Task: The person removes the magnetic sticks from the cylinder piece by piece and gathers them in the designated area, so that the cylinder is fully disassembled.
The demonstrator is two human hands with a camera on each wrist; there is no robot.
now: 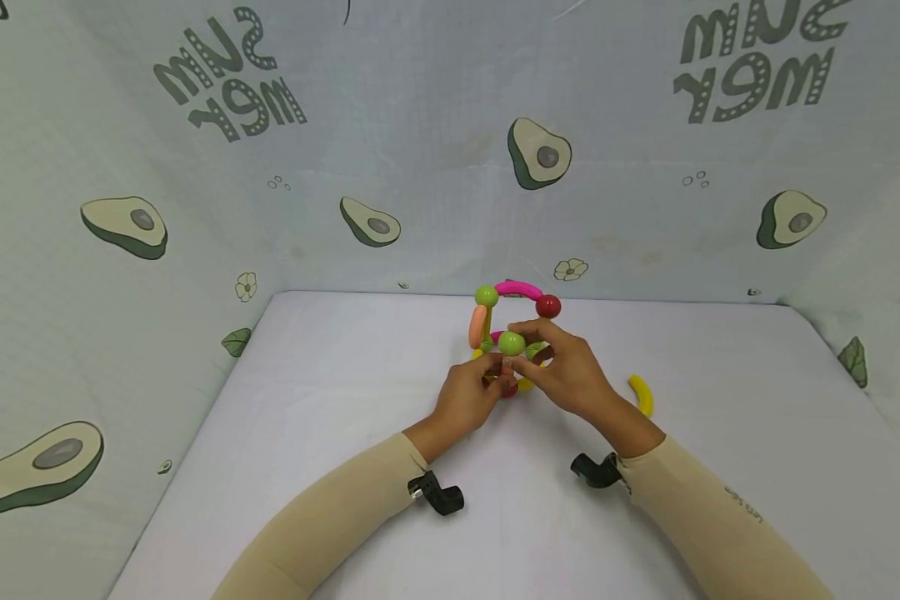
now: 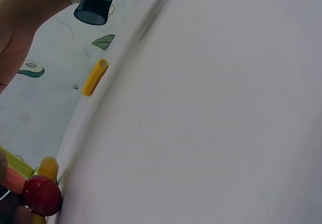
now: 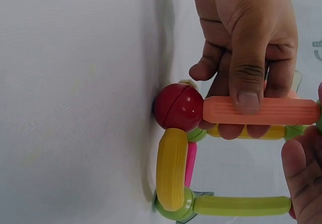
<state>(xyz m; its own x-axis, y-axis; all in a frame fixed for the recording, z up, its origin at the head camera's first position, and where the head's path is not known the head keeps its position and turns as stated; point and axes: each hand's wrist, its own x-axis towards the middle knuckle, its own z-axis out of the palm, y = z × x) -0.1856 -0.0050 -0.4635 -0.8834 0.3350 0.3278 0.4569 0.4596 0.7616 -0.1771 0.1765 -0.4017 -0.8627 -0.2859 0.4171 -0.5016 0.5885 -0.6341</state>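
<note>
A small frame of coloured rods and balls stands on the table in front of both hands. My left hand (image 1: 465, 398) pinches an upright orange rod (image 3: 276, 111) between thumb and fingers. Below that rod sits a red ball (image 3: 178, 107), low at the table. My right hand (image 1: 570, 371) grips the green ball (image 1: 512, 342) at the rod's top, with index finger and thumb at its sides. A yellow curved rod (image 3: 171, 168) runs from the red ball to another green ball (image 3: 176, 204), from which a lime rod (image 3: 241, 206) rises.
A loose yellow curved rod (image 1: 642, 395) lies on the white table (image 1: 345, 350) right of the frame. At the frame's back, a pink curved rod (image 1: 519, 288) joins a green ball (image 1: 486, 297) and a red ball (image 1: 548, 306). A printed cloth (image 1: 435, 150) hangs behind.
</note>
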